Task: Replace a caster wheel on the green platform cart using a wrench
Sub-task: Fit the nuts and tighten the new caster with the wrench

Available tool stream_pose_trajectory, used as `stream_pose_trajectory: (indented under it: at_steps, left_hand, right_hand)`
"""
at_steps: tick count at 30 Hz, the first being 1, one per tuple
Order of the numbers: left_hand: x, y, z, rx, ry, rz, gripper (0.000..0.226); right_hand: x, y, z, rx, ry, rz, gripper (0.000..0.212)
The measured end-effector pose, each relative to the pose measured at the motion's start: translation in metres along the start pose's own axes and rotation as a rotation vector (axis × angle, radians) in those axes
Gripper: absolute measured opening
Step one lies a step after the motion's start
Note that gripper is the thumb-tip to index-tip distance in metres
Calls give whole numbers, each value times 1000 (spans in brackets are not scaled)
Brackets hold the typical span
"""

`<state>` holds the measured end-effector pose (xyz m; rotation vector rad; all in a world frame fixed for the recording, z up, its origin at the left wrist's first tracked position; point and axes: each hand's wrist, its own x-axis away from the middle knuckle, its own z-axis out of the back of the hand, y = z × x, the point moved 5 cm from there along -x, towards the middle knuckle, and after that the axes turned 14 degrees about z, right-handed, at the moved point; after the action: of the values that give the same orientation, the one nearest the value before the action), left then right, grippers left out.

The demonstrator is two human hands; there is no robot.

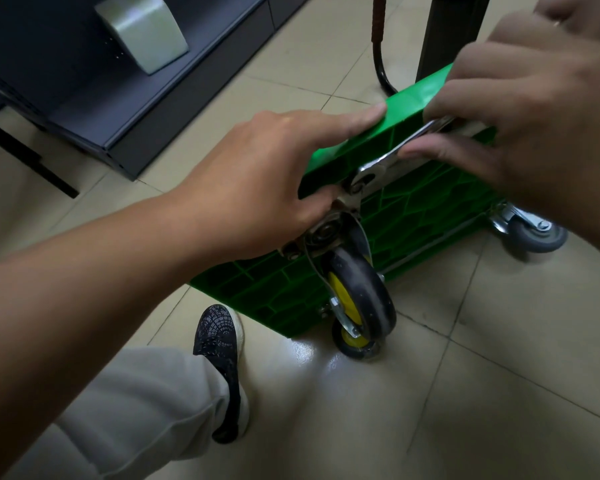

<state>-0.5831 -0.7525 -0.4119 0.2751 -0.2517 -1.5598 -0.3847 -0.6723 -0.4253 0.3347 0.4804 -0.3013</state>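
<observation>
Far left: a dark cabinet (84, 98) stands on the tiled floor (465, 393), with a pale grey curved housing (142, 29) against its upper part. Lower left: a light grey trouser leg (136, 410) ends in a dark knit shoe (219, 358), planted just beside the cart's near corner. The left hand (257, 174) clasps the upper edge of the green platform cart (430, 209), index finger laid straight along the top face, thumb curled beneath the edge next to the caster mounting. The cart stands tipped on its side on the floor, ribbed underside facing the camera. Centre: a caster wheel (364, 292) with black tyre and yellow hub hangs from its metal fork on the underside; a second yellow-hubbed wheel (355, 342) touches the floor below it. A silver wrench (388, 157) is seated at a fastener on the mounting plate above the fork. The right hand (534, 116) pinches the wrench shaft between thumb and curled fingers. Far right: a grey caster (534, 235) sits at the cart's other lower corner. Behind, a black tube handle (378, 46) rises out of view.
</observation>
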Motion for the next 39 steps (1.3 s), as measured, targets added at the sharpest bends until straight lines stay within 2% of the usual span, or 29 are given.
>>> stream_pose_trajectory:
  at_steps: [8, 13, 15, 18, 22, 25, 27, 29, 35, 39]
  left_hand:
    - [-1, 0, 1, 36, -24, -10, 75]
    - [-2, -1, 0, 38, -41, -17, 77]
    - [-2, -1, 1, 45, -38, -14, 77]
    - [-2, -2, 2, 45, -31, -20, 77]
    - [-1, -1, 1, 48, -27, -28, 76]
    - [-1, 0, 1, 42, -25, -24, 76]
    - [-1, 0, 1, 39, -26, -21, 76]
    - [-1, 0, 0, 31, -26, -26, 76]
    - [-1, 0, 0, 25, -26, -17, 77]
    - [-1, -1, 1, 29, -27, -15, 77]
  right_hand:
    - [19, 2, -11, -129, 216, -77, 50]
    - [-4, 0, -4, -94, 198, 122, 50]
    - [-7, -1, -2, -62, 201, 146, 50]
    - [-1, -3, -3, -11, 231, 95, 50]
    - [17, -7, -18, -7, 265, -61, 52]
    - [37, -18, -40, -158, 215, -285, 56]
    - [47, -29, -59, -345, 148, -483, 59]
    - [49, -43, -75, -549, 121, -588, 59]
    - [44, -73, -99, -925, 158, -594, 41]
    - [48, -73, -104, -930, 158, -581, 48]
